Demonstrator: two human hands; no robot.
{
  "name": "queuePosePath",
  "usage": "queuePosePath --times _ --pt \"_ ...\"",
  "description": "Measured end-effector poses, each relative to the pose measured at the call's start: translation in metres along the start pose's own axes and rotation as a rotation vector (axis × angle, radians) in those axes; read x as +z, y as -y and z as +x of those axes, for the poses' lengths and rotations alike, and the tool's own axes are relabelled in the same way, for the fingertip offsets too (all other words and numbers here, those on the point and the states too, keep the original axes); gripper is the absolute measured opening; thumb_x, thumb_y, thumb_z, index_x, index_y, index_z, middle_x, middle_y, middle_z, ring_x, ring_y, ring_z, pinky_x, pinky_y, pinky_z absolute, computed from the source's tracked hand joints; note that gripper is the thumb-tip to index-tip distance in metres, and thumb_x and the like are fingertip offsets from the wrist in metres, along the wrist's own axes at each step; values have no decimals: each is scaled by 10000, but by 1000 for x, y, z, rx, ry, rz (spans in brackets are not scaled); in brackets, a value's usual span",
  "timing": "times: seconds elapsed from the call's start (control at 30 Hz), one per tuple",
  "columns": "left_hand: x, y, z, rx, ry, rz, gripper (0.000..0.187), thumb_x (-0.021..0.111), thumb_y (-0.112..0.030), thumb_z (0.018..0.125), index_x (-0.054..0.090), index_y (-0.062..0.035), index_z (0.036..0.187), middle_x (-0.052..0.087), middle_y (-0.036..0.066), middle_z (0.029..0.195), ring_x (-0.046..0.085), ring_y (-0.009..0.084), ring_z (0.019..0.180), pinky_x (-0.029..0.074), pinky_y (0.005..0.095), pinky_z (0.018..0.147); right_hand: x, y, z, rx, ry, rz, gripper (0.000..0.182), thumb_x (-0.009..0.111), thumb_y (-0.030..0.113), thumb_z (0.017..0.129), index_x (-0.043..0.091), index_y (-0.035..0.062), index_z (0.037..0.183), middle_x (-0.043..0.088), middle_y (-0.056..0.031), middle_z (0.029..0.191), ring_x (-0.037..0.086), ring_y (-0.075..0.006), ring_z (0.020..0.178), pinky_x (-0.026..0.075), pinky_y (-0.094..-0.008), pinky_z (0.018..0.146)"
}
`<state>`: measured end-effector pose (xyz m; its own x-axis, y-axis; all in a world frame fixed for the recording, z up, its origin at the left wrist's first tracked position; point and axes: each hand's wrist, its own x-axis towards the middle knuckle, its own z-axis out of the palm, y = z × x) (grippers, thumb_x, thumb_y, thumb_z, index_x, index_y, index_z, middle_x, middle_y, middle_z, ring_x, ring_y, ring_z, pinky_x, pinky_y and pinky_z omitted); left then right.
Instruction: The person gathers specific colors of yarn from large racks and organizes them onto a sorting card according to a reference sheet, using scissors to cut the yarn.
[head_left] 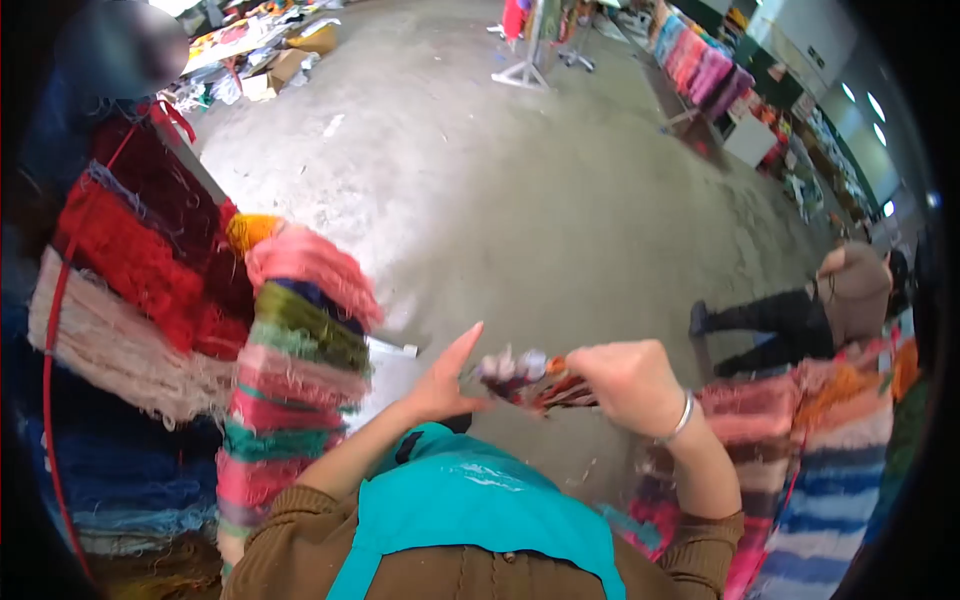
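In front of my turquoise apron (480,485), my right hand (632,385) is closed around a small bundle of multicoloured yarn (540,385). White, red, orange and dark strands show in the bundle, which sticks out toward my left. My left hand (447,385) is at its far end, thumb and fingers spread apart. Whether the left fingers touch the strands is hard to tell, as the bundle is blurred.
Hanks of coloured yarn (300,375) hang on my left, and more striped hanks (830,460) hang on my right. Another person (850,300) bends over at the right. Concrete floor (480,180) stretches ahead toward a white stand (525,70) and a rack of pink skeins (695,65).
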<state>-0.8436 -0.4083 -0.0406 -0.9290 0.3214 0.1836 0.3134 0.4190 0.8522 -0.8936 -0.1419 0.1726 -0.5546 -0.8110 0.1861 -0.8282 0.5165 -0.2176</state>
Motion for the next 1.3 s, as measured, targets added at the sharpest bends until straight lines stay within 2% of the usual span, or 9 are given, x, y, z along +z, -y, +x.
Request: queuePosePath --times 0.3,0.37,0.47,0.57,0.67,0.73,1.03,1.13,1.3 --pt "-72 40 92 -95 -271 -209 703 689 -143 893 365 -32 1507 515 163 1415 516 243 1293 391 354 1102 -15 -56 190 -491 80 66 148 642 118 731 530 136 826 510 10 648 590 -156 588 456 -303 492" --pt "-100 -8 112 -356 -319 -1100 634 676 -123 914 409 -33 1482 543 147 1385 556 219 1239 427 331 1072 -14 -69 228 -591 116 106 146 643 125 733 529 135 824 500 9 640 589 -148 587 454 -299 491" --pt "-102 37 106 -308 -502 -1107 489 627 -27 929 509 -23 1404 580 129 1305 606 189 1129 489 326 996 -12 -86 284 -854 175 139 119 633 158 771 534 121 827 508 22 669 584 -125 580 457 -297 492" --pt "-123 16 93 -313 -443 -163 554 690 -22 861 526 -12 1390 641 75 1134 631 184 1030 519 318 940 -15 -91 337 -1090 300 176 83 616 162 824 563 104 852 586 6 725 631 -138 617 470 -297 503" --pt "-100 -24 85 -711 -945 -755 459 666 -133 906 575 -4 1336 663 90 1105 641 183 1019 538 350 934 -9 -85 385 -1219 345 399 183 638 102 759 598 123 937 593 -13 719 643 -195 632 459 -337 482" --pt "-91 -7 70 -603 -853 -107 487 554 -237 984 497 -12 1412 624 119 1254 598 222 1157 488 369 1025 -10 -70 421 -1345 380 428 187 639 105 773 601 119 955 599 -33 713 650 -229 645 466 -361 491" --pt "-128 -101 -23 -544 -2313 362 478 554 -149 959 442 -31 1408 604 106 1234 651 227 1031 555 370 868 14 101 509 -1587 161 1092 169 561 111 796 672 50 908 647 -198 769 647 -404 780 509 -509 685" --pt "-161 -112 -33 -453 -2455 393 448 509 -192 1028 440 1 1426 558 135 1373 578 250 1208 466 375 1028 28 134 530 -1583 180 1078 148 559 130 806 651 53 893 654 -204 785 645 -409 770 513 -510 685" --pt "-200 -41 -18 -1330 -1810 795 586 615 -157 958 397 7 1477 564 171 1374 541 279 1265 400 370 1073 134 139 584 -1620 241 516 144 593 173 838 636 65 921 707 -170 807 715 -333 774 555 -460 656"
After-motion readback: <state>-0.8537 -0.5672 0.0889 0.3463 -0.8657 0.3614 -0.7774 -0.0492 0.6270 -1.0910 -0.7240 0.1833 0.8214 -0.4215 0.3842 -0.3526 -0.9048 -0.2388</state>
